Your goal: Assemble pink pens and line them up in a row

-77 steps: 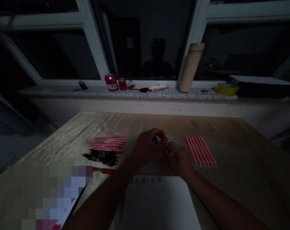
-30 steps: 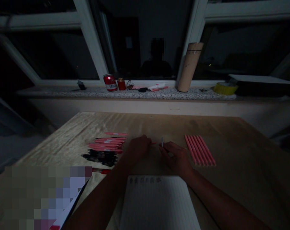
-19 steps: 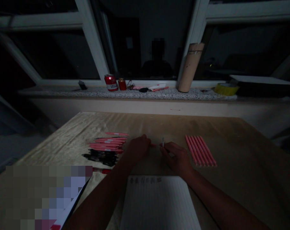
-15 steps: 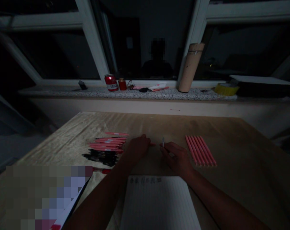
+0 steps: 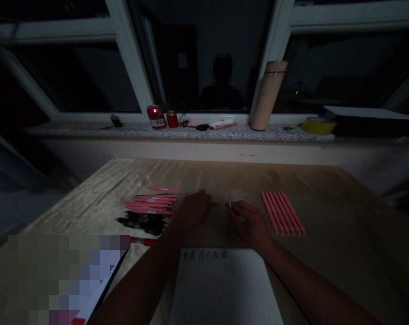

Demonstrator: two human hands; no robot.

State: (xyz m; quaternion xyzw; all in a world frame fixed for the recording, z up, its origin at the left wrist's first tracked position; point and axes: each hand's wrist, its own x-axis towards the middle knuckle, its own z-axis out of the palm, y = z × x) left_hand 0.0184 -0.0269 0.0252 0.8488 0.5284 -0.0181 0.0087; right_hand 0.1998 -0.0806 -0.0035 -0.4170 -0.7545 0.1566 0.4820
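My left hand (image 5: 196, 206) is closed around a pink pen (image 5: 215, 204), whose end sticks out to the right. Its fingers partly hide the pen. Across a small gap, my right hand (image 5: 248, 217) pinches a small pale strip (image 5: 230, 200) upright between thumb and fingers; what the strip is cannot be made out. To the left of my left hand lies a pile of pink pens (image 5: 153, 204), with black pens (image 5: 143, 222) just below it. A neat row of pink pens (image 5: 282, 213) lies to the right of my right hand.
A lined notebook (image 5: 224, 284) with writing along its top lies below my hands on the cloth-covered table (image 5: 224, 174). A red pen (image 5: 141, 241) is near my left forearm. The windowsill holds a red can (image 5: 156, 118), a tall cylinder (image 5: 269, 97) and yellow tape (image 5: 318, 126).
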